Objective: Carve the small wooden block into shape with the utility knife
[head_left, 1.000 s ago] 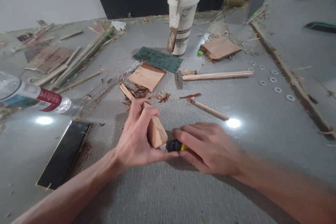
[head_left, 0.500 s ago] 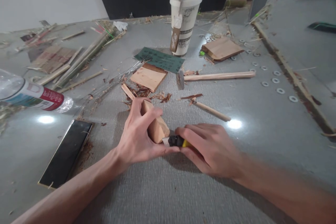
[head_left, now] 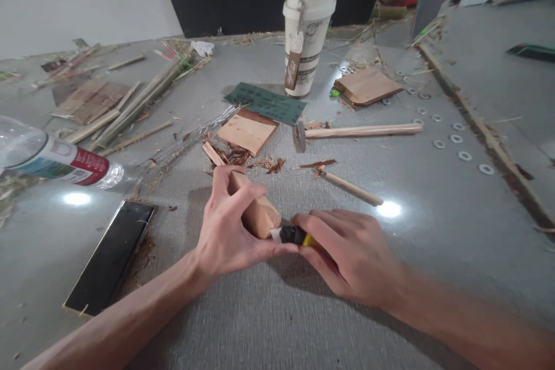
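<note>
My left hand (head_left: 228, 225) is closed around a pale wooden block (head_left: 261, 217), tilted with its near end toward the right. In my right hand (head_left: 351, 248) is a utility knife (head_left: 295, 235) with a black front and a yellow body. Its short blade meets the near lower end of the block. My left thumb stretches along below the knife, its tip close to the right fingers. Dark and pale wood shavings (head_left: 234, 156) lie just beyond the left hand. My right palm hides most of the knife's handle.
Beyond the hands lie a flat wood piece (head_left: 248, 130), green sandpaper (head_left: 264, 103), a hammer (head_left: 359, 130) and a thin stick (head_left: 351, 188). A lidded cup (head_left: 307, 37) stands behind. At left are a plastic bottle (head_left: 60, 159) and a phone (head_left: 110, 257); several washers (head_left: 465, 155) lie at right.
The view has tilted slightly, so everything sits a little lower in the picture. Both hands keep their grips, and the blade stays at the block's near end.
</note>
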{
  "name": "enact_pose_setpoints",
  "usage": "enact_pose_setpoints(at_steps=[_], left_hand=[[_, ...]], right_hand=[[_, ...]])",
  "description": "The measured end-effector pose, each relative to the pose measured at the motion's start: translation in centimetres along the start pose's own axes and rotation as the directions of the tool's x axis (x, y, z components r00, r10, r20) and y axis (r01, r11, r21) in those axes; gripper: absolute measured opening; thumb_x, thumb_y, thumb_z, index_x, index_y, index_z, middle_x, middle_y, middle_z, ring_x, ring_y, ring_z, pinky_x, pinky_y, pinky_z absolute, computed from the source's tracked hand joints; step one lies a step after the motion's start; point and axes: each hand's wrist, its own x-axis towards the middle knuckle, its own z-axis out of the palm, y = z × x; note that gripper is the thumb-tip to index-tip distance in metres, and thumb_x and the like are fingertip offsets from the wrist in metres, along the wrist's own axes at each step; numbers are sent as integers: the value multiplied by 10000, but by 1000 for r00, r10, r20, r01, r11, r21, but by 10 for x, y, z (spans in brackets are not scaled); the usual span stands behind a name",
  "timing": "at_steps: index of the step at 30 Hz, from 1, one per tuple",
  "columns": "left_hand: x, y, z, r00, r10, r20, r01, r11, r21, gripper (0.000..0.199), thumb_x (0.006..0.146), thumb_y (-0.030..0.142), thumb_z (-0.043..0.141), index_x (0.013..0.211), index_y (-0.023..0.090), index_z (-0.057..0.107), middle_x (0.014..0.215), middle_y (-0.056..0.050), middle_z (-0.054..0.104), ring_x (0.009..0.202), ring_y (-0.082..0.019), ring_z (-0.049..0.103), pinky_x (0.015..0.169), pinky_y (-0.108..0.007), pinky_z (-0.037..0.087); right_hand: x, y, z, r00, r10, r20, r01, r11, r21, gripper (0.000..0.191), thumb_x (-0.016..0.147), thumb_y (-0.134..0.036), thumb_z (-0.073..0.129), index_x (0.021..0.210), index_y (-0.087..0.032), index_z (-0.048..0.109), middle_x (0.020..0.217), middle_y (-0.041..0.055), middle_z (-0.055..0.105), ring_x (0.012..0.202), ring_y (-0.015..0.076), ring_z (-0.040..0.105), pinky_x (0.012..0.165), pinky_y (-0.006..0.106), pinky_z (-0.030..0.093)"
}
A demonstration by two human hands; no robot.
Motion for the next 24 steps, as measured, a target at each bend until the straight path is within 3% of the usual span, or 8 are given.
enact_pose_setpoints(at_steps=[11,15,19,24], left_hand=[[-2,1,-1,1000,-25,-10,25,999,42,689,681,759,802,1070,213,644,1218,-108,411,1051,-282,543,776,-432,580],[-5,3,-2,999,-36,11,36,998,50,597,730,690,799,1057,216,640,1201,-103,414,1023,-271,539,777,-426,562],[-7,4,-3,999,-7,49,4,999,50,421,822,592,717,960,206,615,1185,-107,426,987,-268,532,757,-429,538],[-5,2,-2,995,-23,100,16,997,70,609,719,658,791,1084,229,556,1202,-109,429,1049,-301,550,778,-451,553]], right_hand=[[-1,-1,0,1000,25,-8,-26,998,-51,145,1067,-299,458,1102,-200,557,872,12,695,685,195,640,602,338,391],[-2,0,0,999,17,-28,-19,997,-69,143,1066,-316,469,1099,-206,553,858,5,689,667,198,628,585,343,389],[-1,0,0,998,41,-57,-40,999,18,157,1077,-314,466,1150,-194,537,882,14,697,698,194,647,600,331,414],[1,1,2,999,47,-24,-45,996,72,126,1072,-300,454,1129,-208,520,863,0,679,672,189,628,594,325,400]])
